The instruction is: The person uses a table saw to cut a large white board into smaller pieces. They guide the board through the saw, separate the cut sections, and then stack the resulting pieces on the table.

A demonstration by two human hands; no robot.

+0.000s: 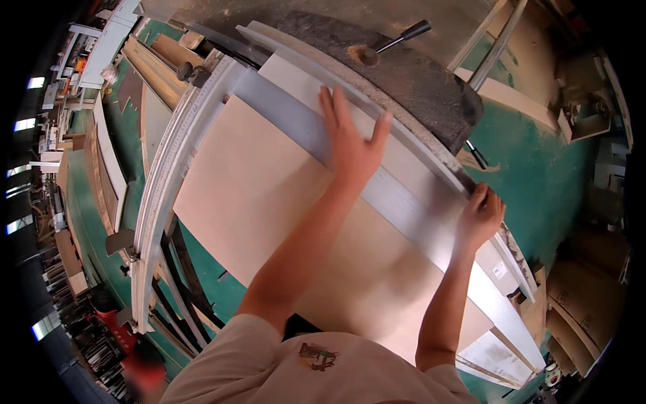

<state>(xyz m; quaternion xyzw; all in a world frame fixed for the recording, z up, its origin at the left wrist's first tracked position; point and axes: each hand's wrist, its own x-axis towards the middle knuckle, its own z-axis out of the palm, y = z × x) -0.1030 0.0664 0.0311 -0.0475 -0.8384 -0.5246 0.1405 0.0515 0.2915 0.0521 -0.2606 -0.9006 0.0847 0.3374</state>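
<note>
My left hand is over a narrow pale board strip that lies along a long metal fence. Its fingers are spread, and I see nothing held. Farther right, my right hand is at the fence with its fingers curled in; a small dark spot shows between them, too small to name. A large pale wooden panel lies on the grey metal saw table, nearer to me than the strip. My left forearm crosses above this panel. Part of the strip is hidden behind my hands.
A metal rail with a scale bounds the table on the left. Beyond the fence is a dark, dusty machine part with a black-handled lever. Timber offcuts lie on the green floor at left; cardboard stands at right.
</note>
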